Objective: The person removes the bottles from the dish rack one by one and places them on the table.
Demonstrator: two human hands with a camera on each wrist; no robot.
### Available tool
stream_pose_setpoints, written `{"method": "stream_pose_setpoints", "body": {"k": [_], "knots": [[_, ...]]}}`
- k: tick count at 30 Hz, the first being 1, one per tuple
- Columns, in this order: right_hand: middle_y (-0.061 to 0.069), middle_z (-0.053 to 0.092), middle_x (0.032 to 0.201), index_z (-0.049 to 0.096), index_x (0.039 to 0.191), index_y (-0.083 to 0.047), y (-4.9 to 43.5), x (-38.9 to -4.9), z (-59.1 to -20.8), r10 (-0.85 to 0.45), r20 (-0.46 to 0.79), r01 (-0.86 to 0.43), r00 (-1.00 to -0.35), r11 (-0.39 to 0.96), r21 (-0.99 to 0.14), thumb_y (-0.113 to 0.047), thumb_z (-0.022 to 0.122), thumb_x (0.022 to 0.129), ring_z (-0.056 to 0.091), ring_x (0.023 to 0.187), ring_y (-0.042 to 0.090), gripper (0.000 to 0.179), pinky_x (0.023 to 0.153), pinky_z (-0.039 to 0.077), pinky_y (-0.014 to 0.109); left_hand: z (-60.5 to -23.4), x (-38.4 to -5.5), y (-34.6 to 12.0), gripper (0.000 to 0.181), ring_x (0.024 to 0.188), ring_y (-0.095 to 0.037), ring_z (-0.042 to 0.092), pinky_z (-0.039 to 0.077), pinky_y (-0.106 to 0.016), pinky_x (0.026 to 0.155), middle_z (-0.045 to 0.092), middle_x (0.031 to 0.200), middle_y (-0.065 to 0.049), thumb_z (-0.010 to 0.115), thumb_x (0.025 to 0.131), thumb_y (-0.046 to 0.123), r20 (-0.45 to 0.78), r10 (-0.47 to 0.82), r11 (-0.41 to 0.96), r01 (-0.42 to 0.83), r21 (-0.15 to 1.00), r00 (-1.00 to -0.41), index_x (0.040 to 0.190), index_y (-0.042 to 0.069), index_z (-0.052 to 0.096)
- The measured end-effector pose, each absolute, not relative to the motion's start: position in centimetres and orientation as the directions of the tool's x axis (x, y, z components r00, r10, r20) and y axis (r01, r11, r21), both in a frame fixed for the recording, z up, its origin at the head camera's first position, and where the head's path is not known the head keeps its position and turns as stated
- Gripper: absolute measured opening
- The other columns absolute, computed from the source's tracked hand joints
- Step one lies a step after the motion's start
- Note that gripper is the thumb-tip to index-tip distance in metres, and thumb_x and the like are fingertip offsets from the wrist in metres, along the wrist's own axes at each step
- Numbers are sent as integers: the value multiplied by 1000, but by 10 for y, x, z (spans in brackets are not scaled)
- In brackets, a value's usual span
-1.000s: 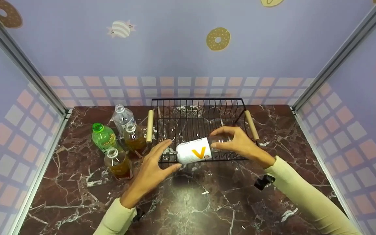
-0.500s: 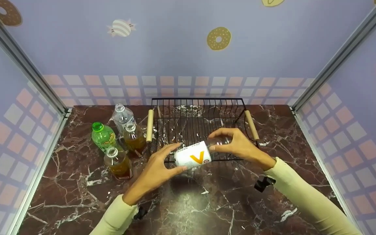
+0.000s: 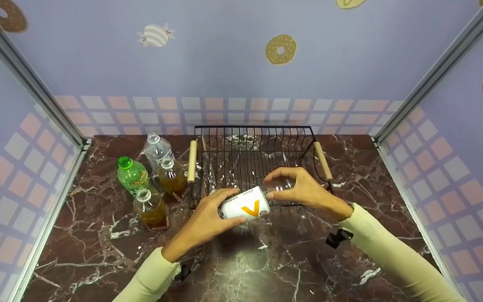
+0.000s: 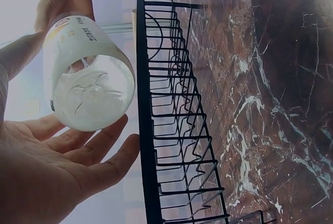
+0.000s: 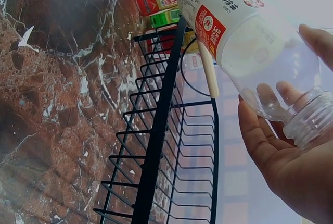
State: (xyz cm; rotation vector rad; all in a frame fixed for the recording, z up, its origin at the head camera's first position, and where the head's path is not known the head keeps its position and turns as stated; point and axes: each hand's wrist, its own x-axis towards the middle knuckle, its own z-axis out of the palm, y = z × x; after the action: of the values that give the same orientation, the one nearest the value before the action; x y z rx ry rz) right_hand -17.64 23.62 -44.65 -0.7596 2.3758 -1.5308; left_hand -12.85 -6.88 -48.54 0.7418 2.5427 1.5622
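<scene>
A clear plastic bottle with a white label and an orange V [image 3: 246,206] lies tilted in the air, near the front edge of a black wire basket [image 3: 241,151]. Curled around its shoulder and neck are the fingers of my right hand [image 3: 302,189]. The neck [image 5: 312,114] shows uncapped in the right wrist view. My left hand [image 3: 208,216] holds the base end, thumb on the near side and fingers behind. From the left wrist, the bottle's transparent bottom [image 4: 93,94] faces the camera, and the bottle looks drained.
Left of the basket stand a green bottle [image 3: 133,176], a clear bottle [image 3: 157,153] and two bottles of amber drink [image 3: 171,178], all uncapped. Wooden handles [image 3: 192,161] flank the basket. The dark marble top [image 3: 266,260] meets patterned walls on three sides.
My left hand has moved right and closed around the bottle's base end. The bottle has shifted slightly left and toward me, tilting more, while the right hand keeps its hold.
</scene>
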Motion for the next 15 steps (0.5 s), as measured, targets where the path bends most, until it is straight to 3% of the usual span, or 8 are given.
{"method": "stream_pose_setpoints", "body": {"k": [9,15], "knots": [[11,78,123,78,127,-7,234,-171,-448,-540,50,-264,-840,326,-908,-18,93,90,74,104,27,41,92,65,33,-486,-130,-65,69,96,-18,66,59,-31,76,73,137,-13,95,85,26,144,452,362,329,872,-880,145,5,68],[6,79,123,79,126,-8,232,-169,-446,-565,62,-312,-823,358,-880,-21,93,89,75,106,27,42,94,65,33,-483,-129,-62,72,93,-17,64,60,-32,76,73,135,-12,95,86,26,103,475,366,303,880,-874,148,5,66]]}}
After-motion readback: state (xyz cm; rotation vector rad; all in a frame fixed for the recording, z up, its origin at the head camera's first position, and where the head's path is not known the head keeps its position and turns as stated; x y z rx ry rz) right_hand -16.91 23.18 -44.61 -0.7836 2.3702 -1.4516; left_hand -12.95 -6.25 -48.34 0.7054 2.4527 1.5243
